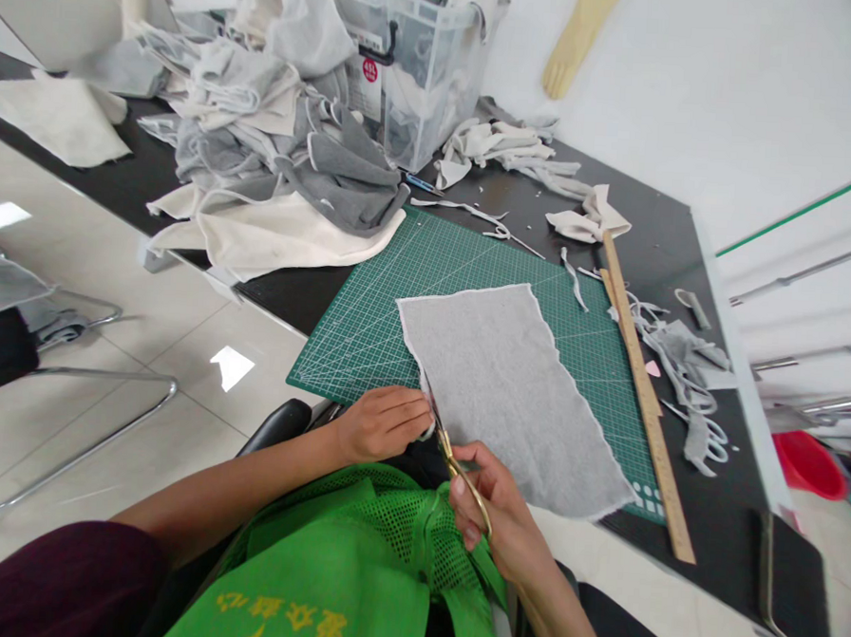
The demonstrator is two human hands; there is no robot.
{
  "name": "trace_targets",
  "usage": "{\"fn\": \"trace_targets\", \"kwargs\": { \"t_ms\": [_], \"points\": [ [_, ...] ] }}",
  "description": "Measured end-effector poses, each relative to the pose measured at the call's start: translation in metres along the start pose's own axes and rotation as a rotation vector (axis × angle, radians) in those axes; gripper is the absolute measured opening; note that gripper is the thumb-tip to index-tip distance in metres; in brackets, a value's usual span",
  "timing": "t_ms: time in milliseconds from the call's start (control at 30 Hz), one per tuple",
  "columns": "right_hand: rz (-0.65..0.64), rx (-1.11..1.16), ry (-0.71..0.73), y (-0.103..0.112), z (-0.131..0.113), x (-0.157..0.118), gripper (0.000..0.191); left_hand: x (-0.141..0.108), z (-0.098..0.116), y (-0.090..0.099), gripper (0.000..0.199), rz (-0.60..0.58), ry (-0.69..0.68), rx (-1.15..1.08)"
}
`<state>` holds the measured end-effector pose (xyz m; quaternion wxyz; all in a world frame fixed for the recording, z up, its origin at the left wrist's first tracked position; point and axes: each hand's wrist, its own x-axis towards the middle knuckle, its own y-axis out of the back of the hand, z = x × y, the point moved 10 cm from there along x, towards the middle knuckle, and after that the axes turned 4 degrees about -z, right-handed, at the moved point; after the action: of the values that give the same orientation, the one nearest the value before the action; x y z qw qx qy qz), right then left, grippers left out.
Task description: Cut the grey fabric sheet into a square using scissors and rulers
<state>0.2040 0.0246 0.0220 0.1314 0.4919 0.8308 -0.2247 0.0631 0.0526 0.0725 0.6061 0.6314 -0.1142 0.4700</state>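
Note:
A light grey cloth piece [511, 394] lies over the green cutting mat [358, 324], one corner hanging past the table's front edge. At its near left edge my left hand [386, 423] pinches the cloth's border. My right hand [491, 507] has its fingers in the handles of gold scissors [453, 458]. The scissors' blades point up and left along the cloth's left edge, right beside my left fingers. A thin curled strip shows just under the left fingertips.
A heap of grey and cream cloths [263, 148] lies at the back left, beside a clear plastic bin [424, 81]. A wooden ruler [642, 396] crosses the mat's right side. Scraps [681, 351] and a phone-like dark object [797, 585] are at the right.

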Motion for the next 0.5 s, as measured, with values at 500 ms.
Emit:
{"fn": "trace_targets", "kwargs": {
  "t_ms": [500],
  "points": [
    [-0.016, -0.015, -0.002, 0.001, 0.01, -0.002, 0.044, 0.004, 0.005, 0.007, 0.02, 0.048, -0.04, 0.024]
  ]
}}
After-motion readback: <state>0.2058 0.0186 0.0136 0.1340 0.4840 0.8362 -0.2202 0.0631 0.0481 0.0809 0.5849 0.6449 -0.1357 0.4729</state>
